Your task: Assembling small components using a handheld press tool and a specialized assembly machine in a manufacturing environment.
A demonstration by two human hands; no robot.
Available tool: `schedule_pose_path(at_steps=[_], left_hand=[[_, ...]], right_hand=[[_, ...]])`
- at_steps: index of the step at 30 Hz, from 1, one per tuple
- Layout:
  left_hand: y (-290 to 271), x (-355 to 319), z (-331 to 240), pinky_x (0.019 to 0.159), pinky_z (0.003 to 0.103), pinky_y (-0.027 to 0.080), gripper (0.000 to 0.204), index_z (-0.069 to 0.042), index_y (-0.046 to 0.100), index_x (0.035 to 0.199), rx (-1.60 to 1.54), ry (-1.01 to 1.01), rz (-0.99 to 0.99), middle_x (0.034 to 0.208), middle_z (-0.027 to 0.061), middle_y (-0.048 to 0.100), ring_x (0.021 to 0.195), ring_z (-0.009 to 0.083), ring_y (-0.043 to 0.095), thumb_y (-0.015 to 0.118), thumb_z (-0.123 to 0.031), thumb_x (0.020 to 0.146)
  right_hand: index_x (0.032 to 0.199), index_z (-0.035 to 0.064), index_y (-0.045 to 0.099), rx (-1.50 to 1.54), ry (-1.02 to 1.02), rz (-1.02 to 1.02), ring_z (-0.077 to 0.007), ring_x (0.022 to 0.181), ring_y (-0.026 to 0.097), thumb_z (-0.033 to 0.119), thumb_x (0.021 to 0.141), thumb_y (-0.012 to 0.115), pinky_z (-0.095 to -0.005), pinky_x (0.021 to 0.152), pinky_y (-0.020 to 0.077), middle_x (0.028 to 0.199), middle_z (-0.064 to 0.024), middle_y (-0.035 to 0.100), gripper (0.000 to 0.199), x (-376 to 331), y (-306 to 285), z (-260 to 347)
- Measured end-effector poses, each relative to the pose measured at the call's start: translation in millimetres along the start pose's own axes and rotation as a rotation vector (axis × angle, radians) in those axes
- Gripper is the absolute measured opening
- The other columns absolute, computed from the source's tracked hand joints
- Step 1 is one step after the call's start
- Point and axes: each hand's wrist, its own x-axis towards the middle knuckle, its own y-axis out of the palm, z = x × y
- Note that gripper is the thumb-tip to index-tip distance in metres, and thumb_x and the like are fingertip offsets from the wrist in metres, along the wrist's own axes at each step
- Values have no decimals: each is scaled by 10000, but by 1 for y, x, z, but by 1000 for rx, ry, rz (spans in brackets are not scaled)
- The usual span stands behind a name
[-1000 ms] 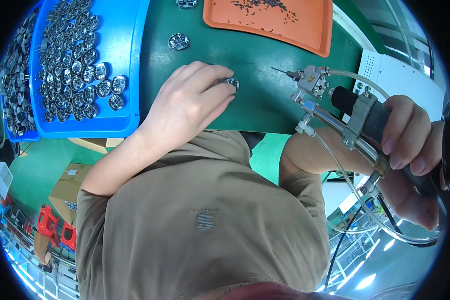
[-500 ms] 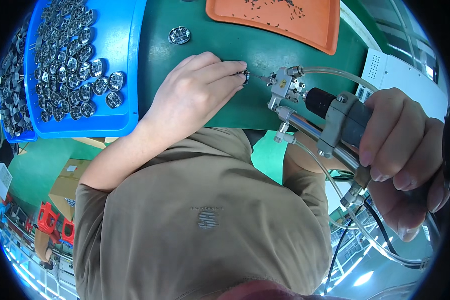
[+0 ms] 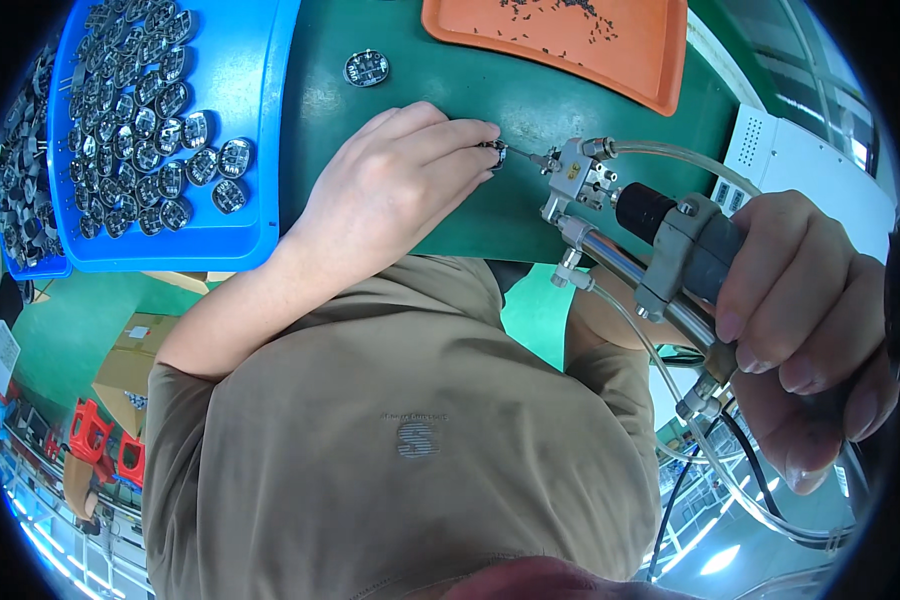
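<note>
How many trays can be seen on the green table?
3: a blue tray of metal parts at left, a second blue tray at the far left edge, an orange tray at top.

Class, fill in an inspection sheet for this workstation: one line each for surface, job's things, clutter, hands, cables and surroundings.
Surface: green mat, partly bare between the trays.
Job's things: small metal part pinched at the left hand's fingertips; handheld driver tool with its tip at that part.
Clutter: blue tray full of small metal parts; orange tray scattered with tiny dark pieces; one loose metal part on the mat.
Hands: left hand rests on the mat holding the part; right hand grips the tool body.
Cables: clear tubes and a dark cable run from the tool.
Surroundings: white box at the right; cardboard box and red items below.
</note>
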Motion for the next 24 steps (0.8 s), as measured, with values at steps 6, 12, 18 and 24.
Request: schedule_pose_path(at_steps=[6, 12, 18, 24], left_hand=[[0, -2, -2, 750, 377, 558, 195, -1, 733, 945, 27, -21, -9, 1108, 97, 736, 826, 264, 649, 804, -19, 764], [-2, -6, -2, 761, 393, 548, 166, -10, 738, 936, -37, -9, 13, 1093, 95, 737, 837, 271, 654, 784, -24, 777], [-2, -1, -2, 791, 391, 545, 173, -16, 745, 954, -10, 4, -2, 1101, 78, 727, 895, 255, 655, 781, -56, 789], [-5, -2, -3, 807, 388, 562, 208, -17, 744, 998, 12, -19, -7, 1107, 90, 718, 921, 272, 659, 776, -31, 793]], right_hand=[[1121, 164, 710, 20, -47, 34, -71, 655, 604, 355, 842, 806, -233, 607, 488, 899, 28, 574, 351, -2, -5, -9], [1116, 125, 578, -86, 214, 127, -128, 706, 550, 357, 946, 689, -305, 649, 475, 947, -10, 538, 308, 25, 7, 0], [1149, 115, 515, -117, 77, 98, -150, 684, 542, 374, 986, 654, -329, 619, 470, 909, -39, 531, 335, 30, 29, -9], [1111, 117, 653, -56, -61, -155, -111, 625, 558, 462, 912, 738, -282, 592, 452, 815, 10, 564, 407, 9, 15, 25]])
